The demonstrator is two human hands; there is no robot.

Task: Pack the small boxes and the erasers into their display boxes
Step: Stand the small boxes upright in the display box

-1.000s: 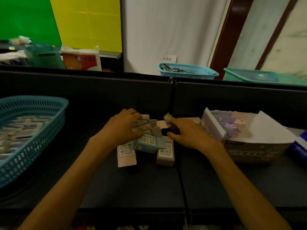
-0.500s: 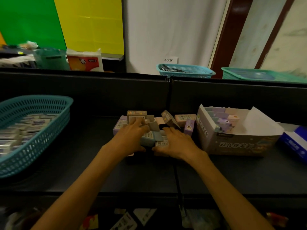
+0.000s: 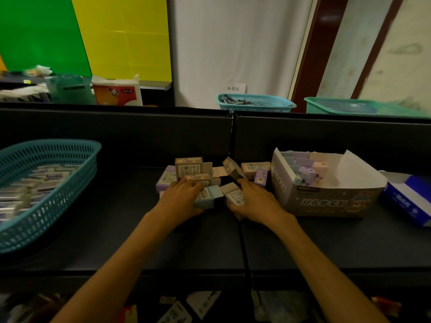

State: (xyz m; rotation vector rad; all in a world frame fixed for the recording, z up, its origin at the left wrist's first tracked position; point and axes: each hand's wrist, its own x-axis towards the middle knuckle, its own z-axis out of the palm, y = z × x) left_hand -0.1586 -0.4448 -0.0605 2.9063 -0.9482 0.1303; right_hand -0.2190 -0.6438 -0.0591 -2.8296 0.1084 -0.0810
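A pile of small pastel boxes [image 3: 198, 170] with barcode labels lies mid-shelf against the black back wall. My left hand [image 3: 179, 199] lies on the pile's left front, its fingers and thumb curled around a light blue small box [image 3: 208, 197]. Just to the right, my right hand [image 3: 255, 202] holds a grey small box [image 3: 234, 194] between thumb and fingers. Right of the pile stands an open cardboard display box [image 3: 326, 202], with several small boxes upright in its left half. The teal basket [image 3: 53, 206] at the left holds wrapped erasers [image 3: 35, 180].
A blue and white box [image 3: 410, 199] lies at the far right of the black shelf [image 3: 140, 241]. Beyond the back wall stand a teal basket [image 3: 256, 104] of clips, a green basket [image 3: 363, 108] and tissue packs [image 3: 116, 92]. Loose items lie below the shelf's front edge.
The view has shifted, so the pile and display box appear further left. Both hands drew toward the pile's front edge and now hold boxes there.
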